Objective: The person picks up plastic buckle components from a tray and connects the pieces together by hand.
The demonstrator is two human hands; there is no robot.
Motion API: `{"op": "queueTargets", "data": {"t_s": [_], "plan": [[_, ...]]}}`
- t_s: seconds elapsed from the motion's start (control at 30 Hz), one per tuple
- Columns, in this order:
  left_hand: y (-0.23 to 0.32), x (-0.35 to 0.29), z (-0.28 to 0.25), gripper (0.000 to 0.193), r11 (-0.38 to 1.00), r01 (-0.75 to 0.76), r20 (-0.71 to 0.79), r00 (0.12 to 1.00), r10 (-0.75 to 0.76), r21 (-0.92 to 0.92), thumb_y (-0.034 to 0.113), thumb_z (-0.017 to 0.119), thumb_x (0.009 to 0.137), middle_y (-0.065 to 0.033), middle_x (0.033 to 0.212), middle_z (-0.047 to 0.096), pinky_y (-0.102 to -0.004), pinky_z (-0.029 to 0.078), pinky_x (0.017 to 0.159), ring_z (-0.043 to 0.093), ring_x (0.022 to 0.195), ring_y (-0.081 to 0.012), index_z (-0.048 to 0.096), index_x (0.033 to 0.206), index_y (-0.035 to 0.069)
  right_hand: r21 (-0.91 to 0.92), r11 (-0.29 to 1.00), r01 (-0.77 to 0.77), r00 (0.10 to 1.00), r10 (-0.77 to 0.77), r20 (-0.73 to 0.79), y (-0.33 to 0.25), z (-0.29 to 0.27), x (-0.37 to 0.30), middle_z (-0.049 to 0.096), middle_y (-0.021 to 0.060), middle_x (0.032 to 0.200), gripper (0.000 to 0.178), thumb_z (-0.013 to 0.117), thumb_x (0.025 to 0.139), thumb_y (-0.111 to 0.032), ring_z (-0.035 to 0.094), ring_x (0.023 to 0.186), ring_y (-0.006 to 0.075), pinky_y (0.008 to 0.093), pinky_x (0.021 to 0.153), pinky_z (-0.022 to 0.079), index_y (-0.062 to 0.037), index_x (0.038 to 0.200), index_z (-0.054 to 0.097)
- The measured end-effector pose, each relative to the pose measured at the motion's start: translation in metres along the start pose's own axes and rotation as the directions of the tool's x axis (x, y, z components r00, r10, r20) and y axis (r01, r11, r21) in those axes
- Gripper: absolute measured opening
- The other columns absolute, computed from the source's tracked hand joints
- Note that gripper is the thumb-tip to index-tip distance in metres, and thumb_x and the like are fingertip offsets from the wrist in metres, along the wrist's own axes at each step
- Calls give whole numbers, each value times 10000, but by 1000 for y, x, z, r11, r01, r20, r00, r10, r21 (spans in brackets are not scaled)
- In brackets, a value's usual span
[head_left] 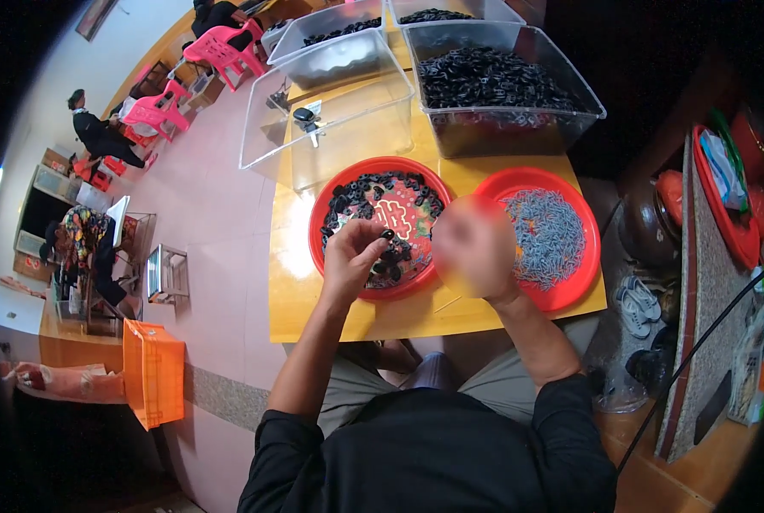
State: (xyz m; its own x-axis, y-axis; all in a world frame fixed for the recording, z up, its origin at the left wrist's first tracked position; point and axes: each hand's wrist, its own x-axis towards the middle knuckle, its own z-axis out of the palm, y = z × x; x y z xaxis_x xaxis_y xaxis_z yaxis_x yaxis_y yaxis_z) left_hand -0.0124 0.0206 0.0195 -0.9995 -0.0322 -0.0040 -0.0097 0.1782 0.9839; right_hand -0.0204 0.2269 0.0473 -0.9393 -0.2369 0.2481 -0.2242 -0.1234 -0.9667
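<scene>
My left hand (348, 261) pinches a small black plastic part (388, 234) between thumb and fingertips, above the left red round tray (319, 248). Loose black plastic parts (386, 182) lie around that tray's patterned bottom, with a small heap under my fingers. Between the two trays is my right hand (480, 248); a blur covers its fingers, so whether they hold anything is hidden. The right red round tray (593, 248) carries a heap of small grey screws (549, 239), partly hidden behind my right hand.
Clear plastic bins stand across the yellow table (313, 318): one full of black parts (493, 77), and a nearer-left bin (348, 128) with a small black object in it. An orange crate (155, 376) sits on the floor at left. Several people work beyond, near pink chairs (225, 51).
</scene>
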Motion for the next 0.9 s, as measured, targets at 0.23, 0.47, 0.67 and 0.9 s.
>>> {"op": "queueTargets", "data": {"t_s": [0.23, 0.47, 0.67, 0.9], "plan": [[10, -27, 8, 185, 595, 311, 244, 950, -193, -741, 17, 593, 814, -77, 884, 631, -248, 495, 692, 602, 773, -153, 589, 999, -3, 140, 975, -170, 985, 163, 60, -3, 10, -6, 574, 29, 701, 41, 536, 860, -39, 557, 570, 63, 186, 469, 461, -2, 879, 539], [9, -37, 20, 178, 392, 421, 368, 907, -207, -818, 64, 572, 840, -80, 905, 617, -265, 481, 753, 575, 798, -143, 579, 1005, -1, 217, 950, -225, 971, 201, 128, 0, 17, -9, 597, 56, 749, 44, 540, 854, -6, 588, 611, 73, 189, 501, 495, 11, 894, 534], [7, -38, 21, 200, 355, 453, 418, 891, -177, -818, 80, 573, 843, -70, 906, 608, -258, 477, 738, 568, 799, -129, 556, 1029, 9, 169, 959, -228, 970, 208, 129, 0, 17, -10, 611, 50, 753, 55, 550, 840, 0, 587, 597, 58, 178, 478, 483, 7, 894, 538], [7, -41, 24, 178, 320, 436, 399, 900, -177, -841, 70, 567, 843, -70, 904, 611, -261, 481, 731, 575, 800, -134, 558, 1012, 13, 136, 957, -258, 962, 242, 124, 1, 18, -11, 619, 38, 743, 62, 552, 829, 7, 586, 585, 49, 171, 469, 474, 2, 889, 540]]}}
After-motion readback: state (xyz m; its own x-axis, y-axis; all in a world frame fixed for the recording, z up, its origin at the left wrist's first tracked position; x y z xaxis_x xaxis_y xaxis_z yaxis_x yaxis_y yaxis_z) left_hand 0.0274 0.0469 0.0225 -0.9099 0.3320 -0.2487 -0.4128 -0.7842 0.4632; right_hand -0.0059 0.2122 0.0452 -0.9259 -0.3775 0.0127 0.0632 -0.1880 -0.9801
